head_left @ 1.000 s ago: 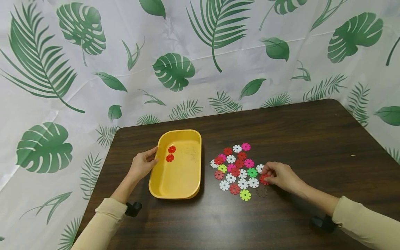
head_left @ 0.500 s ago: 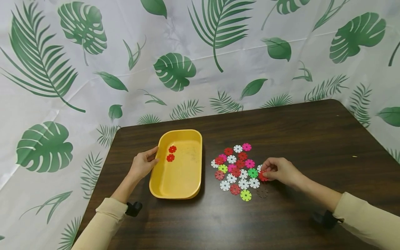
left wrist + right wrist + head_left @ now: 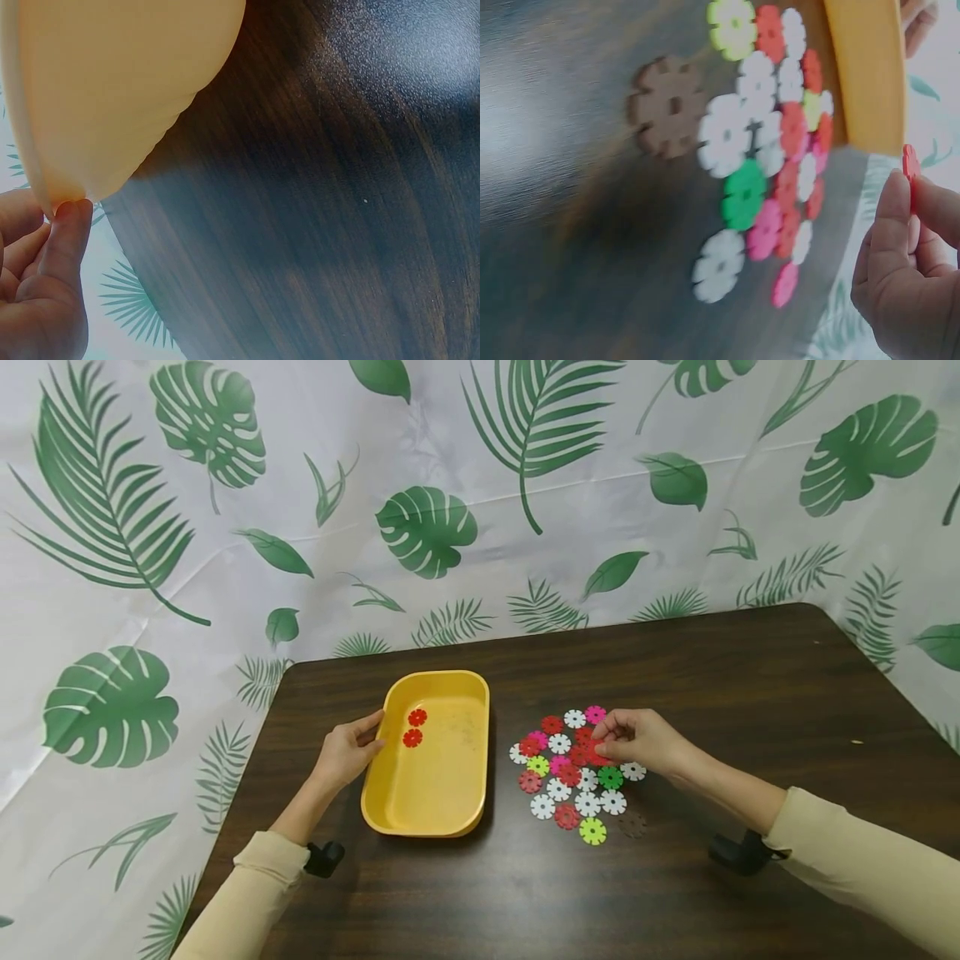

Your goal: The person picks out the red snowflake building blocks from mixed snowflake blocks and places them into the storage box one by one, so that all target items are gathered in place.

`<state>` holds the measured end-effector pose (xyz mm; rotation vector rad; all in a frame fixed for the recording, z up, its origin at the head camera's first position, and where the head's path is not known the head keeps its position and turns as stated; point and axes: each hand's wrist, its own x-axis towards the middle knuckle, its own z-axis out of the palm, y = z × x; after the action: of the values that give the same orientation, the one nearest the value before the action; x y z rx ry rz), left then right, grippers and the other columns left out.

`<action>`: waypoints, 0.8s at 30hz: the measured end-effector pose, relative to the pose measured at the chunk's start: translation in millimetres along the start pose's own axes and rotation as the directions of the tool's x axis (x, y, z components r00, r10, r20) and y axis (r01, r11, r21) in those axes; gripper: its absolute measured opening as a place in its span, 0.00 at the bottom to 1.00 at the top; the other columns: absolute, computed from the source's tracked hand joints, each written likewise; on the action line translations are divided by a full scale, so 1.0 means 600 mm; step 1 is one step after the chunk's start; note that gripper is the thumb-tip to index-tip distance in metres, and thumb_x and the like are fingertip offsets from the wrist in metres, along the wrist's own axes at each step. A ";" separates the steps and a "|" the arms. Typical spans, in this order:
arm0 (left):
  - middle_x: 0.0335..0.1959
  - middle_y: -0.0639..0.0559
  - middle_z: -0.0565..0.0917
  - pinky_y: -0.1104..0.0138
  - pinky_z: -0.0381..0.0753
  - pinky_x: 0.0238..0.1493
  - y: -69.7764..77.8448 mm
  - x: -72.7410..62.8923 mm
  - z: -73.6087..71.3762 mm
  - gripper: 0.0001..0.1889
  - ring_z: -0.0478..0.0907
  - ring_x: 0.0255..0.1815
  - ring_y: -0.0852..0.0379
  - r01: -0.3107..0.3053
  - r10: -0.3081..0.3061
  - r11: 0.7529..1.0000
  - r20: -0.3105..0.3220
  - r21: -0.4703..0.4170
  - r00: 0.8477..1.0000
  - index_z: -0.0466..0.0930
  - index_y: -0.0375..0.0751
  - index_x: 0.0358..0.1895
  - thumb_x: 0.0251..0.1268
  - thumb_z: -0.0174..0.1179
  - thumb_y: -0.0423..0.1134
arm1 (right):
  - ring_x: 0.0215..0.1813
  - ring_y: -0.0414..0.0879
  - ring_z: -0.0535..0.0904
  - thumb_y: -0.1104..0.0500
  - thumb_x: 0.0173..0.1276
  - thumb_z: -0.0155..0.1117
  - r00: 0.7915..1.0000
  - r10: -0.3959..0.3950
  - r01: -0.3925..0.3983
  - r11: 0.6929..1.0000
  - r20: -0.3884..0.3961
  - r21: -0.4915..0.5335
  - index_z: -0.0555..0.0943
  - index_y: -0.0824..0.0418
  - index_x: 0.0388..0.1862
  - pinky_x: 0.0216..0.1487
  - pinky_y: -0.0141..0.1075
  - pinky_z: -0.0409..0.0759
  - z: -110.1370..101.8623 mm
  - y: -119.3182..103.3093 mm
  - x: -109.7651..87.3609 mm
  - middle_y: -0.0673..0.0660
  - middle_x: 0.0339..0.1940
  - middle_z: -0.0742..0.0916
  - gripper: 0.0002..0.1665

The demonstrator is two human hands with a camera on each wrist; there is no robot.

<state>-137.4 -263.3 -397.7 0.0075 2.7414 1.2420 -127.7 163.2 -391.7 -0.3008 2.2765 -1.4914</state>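
a pale cloth (image 3: 337,593) printed with green leaves hung behind the scene. at the left, a cream sleeve (image 3: 251,885) ended above a small black device (image 3: 325,858) at the wrist. beyond it the left hand (image 3: 347,753) pinched the left rim of a yellow tray (image 3: 442,781) between thumb and fingers. the tray stood on a dark wood-grain table (image 3: 750,693); inside, near its left wall, two red notched discs (image 3: 412,738) lay flat, one just above the other.

to the right of the tray, a loose cluster of notched discs was spread on the table, some overlapping: a white disc (image 3: 542,807) near its lower left, a lime disc (image 3: 592,831) at its lower edge, a pink disc (image 3: 596,715) at the top, a green disc (image 3: 611,777) further right and a brown disc (image 3: 667,107) at its lower right, hard to make out against the wood.

over the cluster's right side, the right hand (image 3: 643,742) pinched a red disc (image 3: 910,166) between thumb and fingertips, raised clear of those below. farthest right came the other sleeve (image 3: 847,860), with a second black device (image 3: 741,853) under that wrist.
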 end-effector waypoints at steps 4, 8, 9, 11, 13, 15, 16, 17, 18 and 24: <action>0.66 0.36 0.68 0.58 0.80 0.51 -0.002 0.004 0.000 0.28 0.74 0.59 0.41 0.026 -0.026 1.000 0.017 0.002 1.000 0.63 0.34 0.68 0.65 0.55 0.27 | 0.31 0.46 0.74 0.63 0.62 0.65 1.000 -0.020 0.019 1.000 -0.008 -0.017 0.78 0.70 0.42 0.33 0.36 0.84 0.013 -0.021 0.014 0.58 0.30 0.80 0.12; 0.66 0.36 0.68 0.57 0.80 0.51 -0.001 0.007 -0.001 0.28 0.74 0.59 0.41 0.032 -0.032 0.999 0.015 0.011 0.999 0.63 0.34 0.68 0.64 0.55 0.27 | 0.33 0.50 0.75 0.66 0.63 0.64 0.999 -0.036 0.036 0.999 -0.001 0.033 0.78 0.70 0.43 0.36 0.36 0.85 0.034 -0.046 0.033 0.58 0.31 0.80 0.11; 0.66 0.36 0.68 0.57 0.80 0.51 -0.001 0.008 -0.001 0.28 0.74 0.59 0.41 0.032 -0.033 0.999 0.013 0.010 0.999 0.63 0.34 0.68 0.64 0.56 0.26 | 0.33 0.51 0.76 0.66 0.63 0.64 0.999 -0.044 0.044 0.998 0.000 0.036 0.78 0.70 0.42 0.36 0.36 0.85 0.041 -0.052 0.039 0.58 0.31 0.80 0.11; 0.66 0.36 0.68 0.57 0.80 0.51 -0.001 0.007 -0.001 0.28 0.74 0.59 0.41 0.029 -0.029 1.000 0.014 0.012 0.999 0.63 0.33 0.68 0.64 0.56 0.26 | 0.34 0.52 0.78 0.67 0.62 0.64 0.998 -0.056 0.056 0.997 0.005 0.045 0.78 0.70 0.42 0.37 0.37 0.85 0.057 -0.066 0.052 0.58 0.31 0.81 0.10; 0.66 0.36 0.68 0.57 0.80 0.51 -0.002 0.007 -0.001 0.28 0.74 0.59 0.41 0.032 -0.032 0.999 0.012 0.010 0.999 0.63 0.33 0.68 0.64 0.56 0.27 | 0.33 0.51 0.78 0.67 0.62 0.64 0.997 -0.071 0.071 0.997 0.009 0.041 0.79 0.68 0.41 0.38 0.38 0.86 0.075 -0.079 0.066 0.58 0.31 0.81 0.09; 0.66 0.36 0.68 0.58 0.80 0.50 -0.002 0.007 -0.001 0.28 0.74 0.59 0.41 0.035 -0.035 0.999 0.012 0.006 0.999 0.63 0.33 0.68 0.64 0.56 0.27 | 0.32 0.49 0.79 0.67 0.62 0.64 0.997 -0.079 0.078 0.996 0.019 0.049 0.80 0.68 0.41 0.39 0.39 0.86 0.092 -0.092 0.079 0.58 0.31 0.82 0.09; 0.66 0.36 0.68 0.58 0.80 0.50 -0.003 0.006 -0.001 0.28 0.74 0.59 0.41 0.038 -0.038 0.999 0.013 0.003 0.999 0.63 0.34 0.68 0.64 0.56 0.27 | 0.32 0.47 0.78 0.67 0.62 0.65 0.997 -0.076 0.074 0.995 0.025 0.062 0.80 0.68 0.41 0.40 0.40 0.86 0.101 -0.099 0.085 0.58 0.31 0.82 0.09; 0.66 0.36 0.68 0.58 0.80 0.51 -0.003 0.006 0.000 0.28 0.74 0.59 0.41 0.041 -0.041 0.999 0.014 -0.001 0.999 0.63 0.34 0.68 0.64 0.56 0.27 | 0.32 0.46 0.78 0.67 0.61 0.65 0.997 -0.073 0.070 0.995 0.033 0.073 0.80 0.68 0.41 0.39 0.39 0.86 0.108 -0.105 0.091 0.58 0.31 0.82 0.09; 0.66 0.37 0.68 0.58 0.80 0.50 -0.003 0.005 0.000 0.28 0.74 0.59 0.41 0.046 -0.046 0.999 0.014 -0.007 0.999 0.63 0.34 0.68 0.64 0.56 0.27 | 0.31 0.45 0.78 0.68 0.61 0.65 0.997 -0.067 0.063 0.994 0.037 0.092 0.80 0.68 0.40 0.40 0.40 0.86 0.116 -0.112 0.097 0.58 0.31 0.82 0.09; 0.66 0.36 0.68 0.57 0.81 0.50 -0.003 0.003 0.000 0.28 0.74 0.59 0.41 0.040 -0.040 0.999 0.012 -0.008 0.999 0.63 0.35 0.69 0.65 0.55 0.27 | 0.30 0.42 0.80 0.70 0.60 0.64 0.997 -0.030 0.018 0.981 0.064 0.191 0.78 0.70 0.39 0.37 0.37 0.86 0.156 -0.143 0.128 0.57 0.30 0.80 0.08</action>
<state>-139.0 -264.4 -399.0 -0.0410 2.7122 1.2389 -158.5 20.8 -362.6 -0.3179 2.0664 -1.6714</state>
